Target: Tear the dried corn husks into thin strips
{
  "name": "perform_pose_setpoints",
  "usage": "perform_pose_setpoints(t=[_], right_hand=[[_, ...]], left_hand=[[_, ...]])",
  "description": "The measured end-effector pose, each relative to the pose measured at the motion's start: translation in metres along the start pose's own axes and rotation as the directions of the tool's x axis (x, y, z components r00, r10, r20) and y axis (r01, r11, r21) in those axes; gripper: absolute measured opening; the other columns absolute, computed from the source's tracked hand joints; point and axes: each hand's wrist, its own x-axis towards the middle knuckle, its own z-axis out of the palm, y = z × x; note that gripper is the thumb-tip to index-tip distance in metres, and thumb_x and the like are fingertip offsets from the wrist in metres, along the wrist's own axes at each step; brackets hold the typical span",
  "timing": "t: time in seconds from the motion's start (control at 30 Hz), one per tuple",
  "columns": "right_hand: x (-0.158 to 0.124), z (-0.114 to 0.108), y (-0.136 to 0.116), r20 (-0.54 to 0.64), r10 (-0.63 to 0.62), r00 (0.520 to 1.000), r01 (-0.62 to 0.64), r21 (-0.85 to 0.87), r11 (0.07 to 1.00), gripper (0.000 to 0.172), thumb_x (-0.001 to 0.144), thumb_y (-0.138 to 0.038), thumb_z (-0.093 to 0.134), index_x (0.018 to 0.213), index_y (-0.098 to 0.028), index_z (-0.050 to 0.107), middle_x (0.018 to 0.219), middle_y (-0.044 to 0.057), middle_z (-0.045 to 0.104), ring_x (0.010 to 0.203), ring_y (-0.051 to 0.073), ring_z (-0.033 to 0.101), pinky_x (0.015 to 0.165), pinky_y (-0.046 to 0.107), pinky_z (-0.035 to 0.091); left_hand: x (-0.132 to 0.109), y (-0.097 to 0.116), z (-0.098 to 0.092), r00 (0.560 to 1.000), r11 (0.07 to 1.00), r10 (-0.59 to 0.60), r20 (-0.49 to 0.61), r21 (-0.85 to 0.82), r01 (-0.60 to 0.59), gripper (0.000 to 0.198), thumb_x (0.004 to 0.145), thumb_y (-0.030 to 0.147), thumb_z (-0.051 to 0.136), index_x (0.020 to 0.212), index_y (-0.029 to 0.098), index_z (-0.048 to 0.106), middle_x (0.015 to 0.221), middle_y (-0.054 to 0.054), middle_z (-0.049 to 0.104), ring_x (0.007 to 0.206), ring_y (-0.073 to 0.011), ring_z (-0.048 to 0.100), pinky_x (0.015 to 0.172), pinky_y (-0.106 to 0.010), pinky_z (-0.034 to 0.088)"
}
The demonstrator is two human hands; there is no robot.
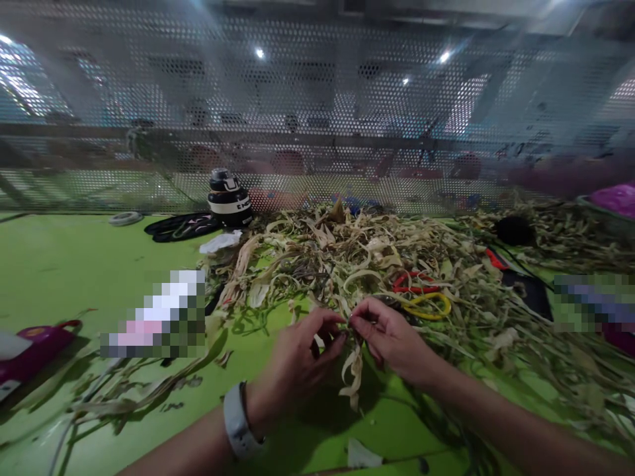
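My left hand (302, 347) and my right hand (397, 340) meet over the front middle of the green table (297, 423). Fingertips of both are pinched together on a withered leaf strip (352, 377), whose pale curled end hangs down below them. The exact spot where they grip is partly hidden by the fingers. Just beyond the hands lies a wide heap of dried, tangled leaves (317, 244). A red loop (414, 281) and a yellow loop (439, 307), like scissor handles, stick out of the heap close to my right hand.
A black bottle (230, 201) stands at the back left beside a black pouch (181, 227) and a tape roll (126, 218). A magenta object (42, 347) lies far left. At right is a dark flat case (528, 291). A perforated metal screen (317, 132) rises behind.
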Motion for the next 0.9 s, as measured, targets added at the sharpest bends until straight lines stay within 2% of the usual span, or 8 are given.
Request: perform_pose_setpoints(t=[0.13, 0.23, 0.33, 0.4, 0.5, 0.57, 0.7, 0.9], right_hand=[[-0.002, 0.007, 0.004, -0.147, -0.144, 0.979, 0.124, -0.134, 0.983, 0.017, 0.089, -0.033, 0.044, 0.084, -0.018, 0.05, 0.076, -0.001, 0.053, 0.072, 0.01, 0.051, 0.064, 0.02, 0.043], [-0.007, 0.009, 0.003, -0.19, -0.261, 0.947, 0.186, -0.338, 0.923, 0.016, 0.091, -0.03, 0.041, 0.085, -0.018, 0.051, 0.076, 0.0, 0.055, 0.07, 0.012, 0.052, 0.063, 0.022, 0.042], [-0.011, 0.007, 0.002, -0.152, -0.454, 0.878, 0.28, -0.606, 0.745, 0.017, 0.092, -0.027, 0.038, 0.087, -0.019, 0.052, 0.078, 0.003, 0.057, 0.068, 0.013, 0.054, 0.06, 0.023, 0.041], [-0.013, 0.006, 0.002, -0.108, -0.547, 0.83, 0.312, -0.724, 0.615, 0.017, 0.093, -0.027, 0.037, 0.09, -0.019, 0.051, 0.08, 0.004, 0.058, 0.068, 0.014, 0.056, 0.058, 0.023, 0.041], [-0.013, 0.004, 0.001, -0.088, -0.602, 0.793, 0.316, -0.786, 0.531, 0.016, 0.093, -0.026, 0.035, 0.092, -0.019, 0.049, 0.079, 0.004, 0.059, 0.067, 0.015, 0.059, 0.056, 0.024, 0.042], [-0.012, 0.003, 0.001, -0.092, -0.604, 0.792, 0.316, -0.784, 0.534, 0.015, 0.093, -0.025, 0.034, 0.091, -0.019, 0.048, 0.076, 0.003, 0.059, 0.062, 0.014, 0.059, 0.054, 0.023, 0.042], [-0.01, 0.004, 0.001, -0.12, -0.553, 0.824, 0.297, -0.74, 0.604, 0.015, 0.093, -0.025, 0.035, 0.09, -0.018, 0.047, 0.066, 0.0, 0.058, 0.05, 0.012, 0.058, 0.047, 0.021, 0.04], [-0.012, 0.006, -0.003, -0.133, -0.471, 0.872, 0.282, -0.651, 0.705, 0.011, 0.092, -0.025, 0.038, 0.092, -0.019, 0.047, 0.064, -0.002, 0.057, 0.05, 0.011, 0.055, 0.048, 0.02, 0.038]], left_hand=[[-0.001, 0.0, 0.002, 0.999, 0.998, 0.046, 0.023, -0.033, -0.046, 0.009, 0.081, 0.02, 0.051, 0.089, 0.018, 0.055, 0.074, -0.001, 0.063, 0.062, -0.0115, 0.057, 0.056, -0.021, 0.043], [-0.001, 0.001, 0.002, 0.998, 0.995, 0.052, 0.04, -0.084, -0.048, 0.012, 0.078, 0.015, 0.05, 0.09, 0.018, 0.052, 0.075, -0.001, 0.062, 0.064, -0.0117, 0.056, 0.056, -0.021, 0.043], [-0.002, 0.003, 0.002, 0.999, 0.991, -0.02, 0.035, -0.132, 0.025, 0.007, 0.079, 0.016, 0.049, 0.086, 0.018, 0.049, 0.071, 0.0, 0.059, 0.059, -0.0109, 0.053, 0.05, -0.02, 0.041], [-0.002, 0.006, 0.0, 0.998, 0.986, -0.035, 0.055, -0.16, 0.043, 0.004, 0.08, 0.018, 0.049, 0.084, 0.017, 0.048, 0.069, 0.0, 0.057, 0.056, -0.0102, 0.051, 0.048, -0.019, 0.039], [-0.002, 0.013, -0.004, 0.996, 0.983, -0.002, 0.086, -0.184, 0.018, 0.002, 0.08, 0.017, 0.049, 0.083, 0.017, 0.049, 0.07, -0.001, 0.055, 0.057, -0.0101, 0.049, 0.048, -0.019, 0.039], [-0.003, 0.016, -0.006, 0.997, 0.986, 0.009, 0.077, -0.168, 0.004, 0.004, 0.08, 0.015, 0.048, 0.084, 0.016, 0.05, 0.071, -0.002, 0.056, 0.059, -0.0104, 0.05, 0.049, -0.019, 0.04], [-0.002, 0.017, -0.007, 0.996, 0.992, 0.056, 0.067, -0.118, -0.047, 0.008, 0.08, 0.014, 0.047, 0.087, 0.016, 0.052, 0.073, -0.003, 0.058, 0.059, -0.0108, 0.051, 0.051, -0.019, 0.041], [-0.001, 0.013, -0.01, 0.978, 0.98, 0.194, 0.075, 0.026, -0.197, 0.016, 0.084, 0.016, 0.041, 0.087, 0.017, 0.057, 0.075, -0.005, 0.06, 0.064, -0.0129, 0.054, 0.056, -0.022, 0.044]])
